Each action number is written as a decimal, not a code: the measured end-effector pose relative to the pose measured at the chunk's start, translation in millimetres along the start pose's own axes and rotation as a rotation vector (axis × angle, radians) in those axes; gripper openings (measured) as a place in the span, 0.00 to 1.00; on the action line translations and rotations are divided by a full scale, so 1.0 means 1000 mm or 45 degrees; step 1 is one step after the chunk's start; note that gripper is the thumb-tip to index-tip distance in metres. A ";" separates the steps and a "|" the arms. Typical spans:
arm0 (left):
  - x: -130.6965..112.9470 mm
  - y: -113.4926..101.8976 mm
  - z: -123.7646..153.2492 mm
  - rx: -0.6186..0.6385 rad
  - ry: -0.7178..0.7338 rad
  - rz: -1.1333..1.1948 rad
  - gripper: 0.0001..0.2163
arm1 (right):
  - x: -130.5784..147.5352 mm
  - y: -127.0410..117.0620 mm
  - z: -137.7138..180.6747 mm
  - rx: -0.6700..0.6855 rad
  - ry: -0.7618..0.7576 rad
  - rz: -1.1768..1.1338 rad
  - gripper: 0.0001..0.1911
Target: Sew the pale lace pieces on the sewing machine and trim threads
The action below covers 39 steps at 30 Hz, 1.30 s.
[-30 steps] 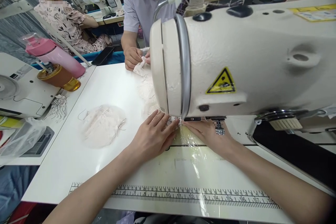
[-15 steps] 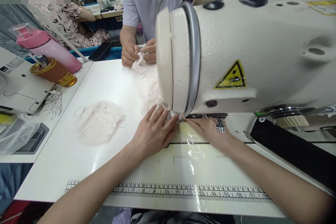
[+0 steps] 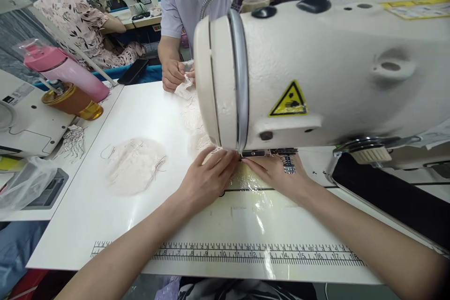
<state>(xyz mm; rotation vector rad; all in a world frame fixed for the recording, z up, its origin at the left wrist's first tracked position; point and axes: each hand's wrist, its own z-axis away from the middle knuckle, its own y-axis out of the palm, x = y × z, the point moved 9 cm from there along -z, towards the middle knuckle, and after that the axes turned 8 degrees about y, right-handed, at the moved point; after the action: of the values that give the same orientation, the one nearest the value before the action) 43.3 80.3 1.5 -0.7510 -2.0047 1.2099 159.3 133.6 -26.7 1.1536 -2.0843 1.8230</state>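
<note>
A white sewing machine [image 3: 225,79] stands over my hands and hides part of them. My left hand [image 3: 207,176] rests at the left of its needle area, fingers drawn together and closed on a piece of pale lace fabric [image 3: 202,143]. Most of that fabric is covered by the hand and the machine head. From the right, my right hand [image 3: 277,171] reaches under the machine arm. Its thumb points left, close to the left fingertips; the other fingers are hidden. A round pale fabric piece [image 3: 135,166] with loose dark threads lies flat to the left.
Across the table [image 3: 87,225], a co-worker's hand [image 3: 173,75] holds pale fabric. At left are a pink bottle [image 3: 66,70], an amber cup [image 3: 73,101] and a plastic bag [image 3: 28,183]. A printed ruler [image 3: 225,254] runs along the front edge; a black panel [image 3: 390,201] lies right.
My left fingers have drawn together and moved right, closer to my right thumb. The view has shifted, so the machine appears farther left.
</note>
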 end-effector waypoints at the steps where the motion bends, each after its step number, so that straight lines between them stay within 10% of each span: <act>1: -0.003 0.000 0.000 -0.018 0.034 0.025 0.16 | 0.000 -0.001 0.001 -0.021 -0.001 0.028 0.15; 39: 0.015 0.009 -0.002 0.143 -0.208 0.131 0.16 | 0.025 0.004 0.013 -0.107 -0.233 0.439 0.17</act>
<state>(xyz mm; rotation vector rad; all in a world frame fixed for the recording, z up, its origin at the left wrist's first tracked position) 37.0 96.6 -1.7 -0.7276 -2.0287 1.4729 144.3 111.2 -19.5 1.0253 -2.5754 1.7991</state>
